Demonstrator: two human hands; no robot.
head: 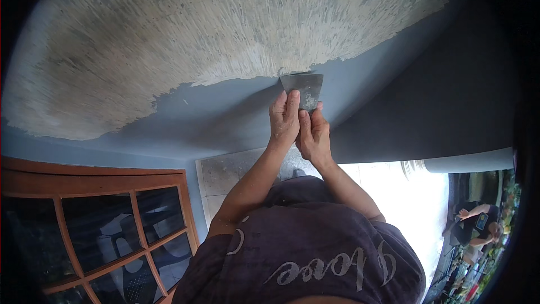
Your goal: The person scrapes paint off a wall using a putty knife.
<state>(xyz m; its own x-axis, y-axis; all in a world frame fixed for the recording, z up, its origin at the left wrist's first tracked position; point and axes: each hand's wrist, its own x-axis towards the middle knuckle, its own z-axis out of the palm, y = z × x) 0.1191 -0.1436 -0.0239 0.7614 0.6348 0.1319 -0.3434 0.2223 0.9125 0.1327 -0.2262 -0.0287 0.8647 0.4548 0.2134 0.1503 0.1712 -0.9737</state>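
Note:
A flat metal scraper is held in both hands, its wide blade edge on the wall. My left hand grips its left side, with the thumb along the blade. Lower and to the right, my right hand grips the tool where the blade narrows; the handle is hidden by the fingers. The blade edge meets the ragged border between blue-grey paint and a large bared patch. That patch is beige and grey, covered in streaky marks.
At lower left is a wooden frame with glass panes. Pale floor tiles lie below the wall. A dark wall surface extends on the right. Beyond the bright floor, another person is outside near plants.

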